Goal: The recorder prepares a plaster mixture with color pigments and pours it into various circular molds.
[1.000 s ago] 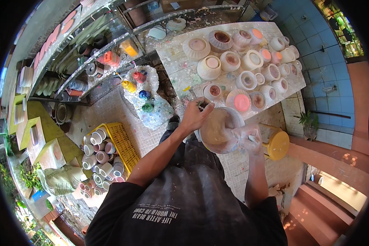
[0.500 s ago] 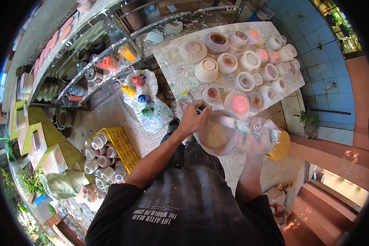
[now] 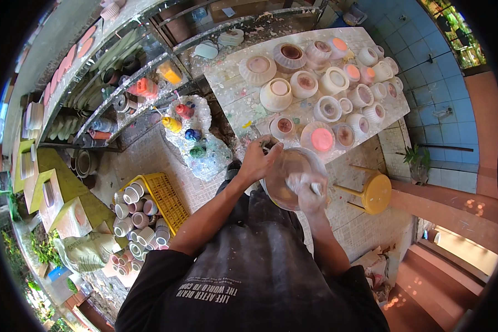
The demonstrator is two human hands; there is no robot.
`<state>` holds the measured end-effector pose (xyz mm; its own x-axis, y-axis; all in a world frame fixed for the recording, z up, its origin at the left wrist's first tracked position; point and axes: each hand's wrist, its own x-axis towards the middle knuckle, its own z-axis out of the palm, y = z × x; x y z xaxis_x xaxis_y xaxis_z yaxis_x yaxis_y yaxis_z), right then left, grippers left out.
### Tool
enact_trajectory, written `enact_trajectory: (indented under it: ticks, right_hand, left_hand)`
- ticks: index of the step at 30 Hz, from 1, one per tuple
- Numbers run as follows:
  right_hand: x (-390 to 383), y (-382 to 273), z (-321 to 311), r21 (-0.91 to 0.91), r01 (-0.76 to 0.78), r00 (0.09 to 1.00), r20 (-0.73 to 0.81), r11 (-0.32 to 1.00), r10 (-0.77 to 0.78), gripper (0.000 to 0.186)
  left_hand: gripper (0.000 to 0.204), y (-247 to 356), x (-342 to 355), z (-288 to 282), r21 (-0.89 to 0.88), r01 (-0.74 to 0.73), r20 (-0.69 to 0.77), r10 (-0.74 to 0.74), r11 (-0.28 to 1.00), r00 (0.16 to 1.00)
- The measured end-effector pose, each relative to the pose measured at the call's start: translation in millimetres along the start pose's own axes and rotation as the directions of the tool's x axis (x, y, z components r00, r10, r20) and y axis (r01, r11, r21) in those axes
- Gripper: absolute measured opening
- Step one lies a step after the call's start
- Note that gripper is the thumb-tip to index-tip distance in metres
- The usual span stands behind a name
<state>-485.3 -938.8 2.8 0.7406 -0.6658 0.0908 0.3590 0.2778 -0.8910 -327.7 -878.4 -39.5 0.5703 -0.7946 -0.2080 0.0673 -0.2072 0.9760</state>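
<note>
left hand (image 3: pixel 258 160) curled at the basin's (image 3: pixel 280 176) rim, can't tell if it's pinching, right hand (image 3: pixel 307 191) kinda blurry, wrapped round some pale tool (image 3: pixel 317 189), basin beside the paint-spattered table (image 3: pixel 232 91), pots (image 3: pixel 276 96) everywhere

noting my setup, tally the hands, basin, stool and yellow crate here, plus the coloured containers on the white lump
left hand and right hand: 2
basin: 1
stool: 1
crate: 1
containers: 4
total: 9
</note>
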Motion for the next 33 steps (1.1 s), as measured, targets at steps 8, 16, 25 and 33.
enact_trajectory:
  ticks: [8, 16, 25, 33]
  right_hand:
    - [25.0, -8.9, -38.2, -0.361, 0.165, 0.945, -0.207, 0.918, -0.252, 0.040]
    - [17.2, 8.7, 17.2, -0.360, 0.144, 0.984, -0.047, 0.922, -0.172, 0.037]
    - [46.4, -18.9, -0.9, -0.629, 0.138, 0.973, -0.058, 0.765, -0.223, 0.035]
    - [0.3, -3.4, 6.9, -0.506, 0.148, 0.982, 0.179, 0.850, -0.065, 0.034]
  left_hand:
    - [0.026, -1.7, 2.0, 2.3, -0.025, -0.019, 0.003, 0.019, 0.999, 1.000]
    - [0.023, 4.3, -1.0, -1.9, -0.018, 0.070, 0.026, -0.070, 0.997, 0.997]
    - [0.026, 10.7, -2.0, -1.2, 0.070, 0.055, 0.029, -0.057, 0.996, 0.998]
    - [0.024, 3.2, -1.3, -1.7, 0.029, 0.027, 0.018, -0.028, 0.999, 0.999]
